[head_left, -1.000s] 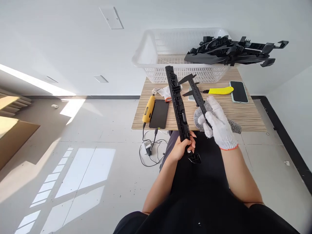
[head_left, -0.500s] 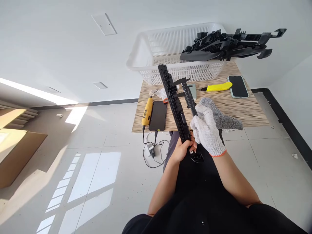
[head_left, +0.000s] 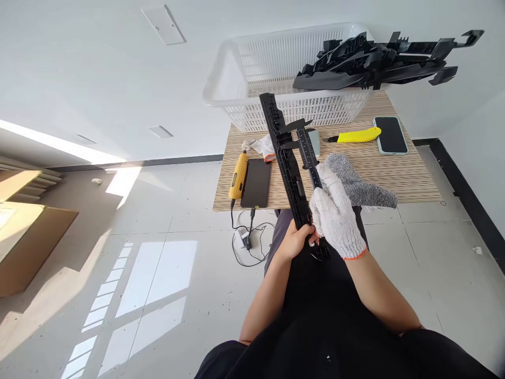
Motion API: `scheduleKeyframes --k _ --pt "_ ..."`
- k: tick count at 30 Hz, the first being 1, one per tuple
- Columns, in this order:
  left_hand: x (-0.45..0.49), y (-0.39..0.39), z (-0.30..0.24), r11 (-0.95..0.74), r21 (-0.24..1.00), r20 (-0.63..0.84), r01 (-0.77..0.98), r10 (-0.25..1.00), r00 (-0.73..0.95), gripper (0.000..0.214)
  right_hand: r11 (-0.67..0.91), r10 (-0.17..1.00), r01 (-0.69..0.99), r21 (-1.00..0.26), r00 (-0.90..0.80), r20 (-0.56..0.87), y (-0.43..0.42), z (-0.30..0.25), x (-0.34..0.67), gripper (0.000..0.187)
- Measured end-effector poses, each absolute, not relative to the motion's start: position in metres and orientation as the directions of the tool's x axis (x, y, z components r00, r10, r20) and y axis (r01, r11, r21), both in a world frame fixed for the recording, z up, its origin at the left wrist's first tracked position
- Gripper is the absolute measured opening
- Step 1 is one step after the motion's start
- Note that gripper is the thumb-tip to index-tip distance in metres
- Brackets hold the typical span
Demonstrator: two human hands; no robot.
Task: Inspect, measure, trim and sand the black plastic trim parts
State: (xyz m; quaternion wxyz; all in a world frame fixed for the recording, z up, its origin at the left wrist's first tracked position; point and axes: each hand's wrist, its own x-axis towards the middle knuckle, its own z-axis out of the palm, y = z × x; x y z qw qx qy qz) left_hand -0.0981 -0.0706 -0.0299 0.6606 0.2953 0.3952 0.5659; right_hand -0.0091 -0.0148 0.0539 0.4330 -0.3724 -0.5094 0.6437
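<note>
My bare left hand (head_left: pixel 295 241) is closed round the lower end of a long black plastic part (head_left: pixel 290 171), which slants up and to the left over the table's front edge. In a white knit glove with an orange cuff, my right hand (head_left: pixel 337 216) grips a dark vernier caliper (head_left: pixel 307 150) by its beam. The caliper's jaws point left and lie at the upper stretch of the black part; whether they touch it I cannot tell. Just right of the gloved hand lies a grey knitted glove (head_left: pixel 355 184) on the table.
A white plastic basket (head_left: pixel 272 104) at the back holds several black plastic parts (head_left: pixel 366 66) jutting out right. On the wood-grain table (head_left: pixel 410 184) lie a yellow utility knife (head_left: pixel 358 136), a phone (head_left: pixel 392 136), a yellow corded tool (head_left: pixel 238 176), a dark tablet-like device (head_left: pixel 256 184) and a white glove (head_left: pixel 264 145).
The caliper's jaws have come a little nearer to the black part and now overlap its edge. Both hands keep their holds. The whole view has shifted slightly.
</note>
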Motion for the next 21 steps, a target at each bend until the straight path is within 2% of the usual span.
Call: scheduleKeyframes --k 7,13,21 --pt "-0.0971 -0.0711 -0.0282 0.203 0.834 -0.213 -0.513 0.976 0.04 0.012 -0.048 0.923 -0.121 -0.992 -0.385 0.003 -0.0134 0.0495 -0.0062 0.064" --pt "-0.0976 -0.0718 -0.0287 0.205 0.841 -0.217 -0.501 0.976 0.035 0.017 -0.051 0.954 -0.108 -0.993 -0.3 -0.016 -0.0166 0.0515 -0.0089 0.052" --pt "-0.0985 -0.0713 -0.0344 0.192 0.841 -0.196 -0.505 0.98 0.045 0.012 -0.069 0.944 -0.166 -0.984 -0.331 -0.01 -0.0164 0.0574 -0.0081 0.045"
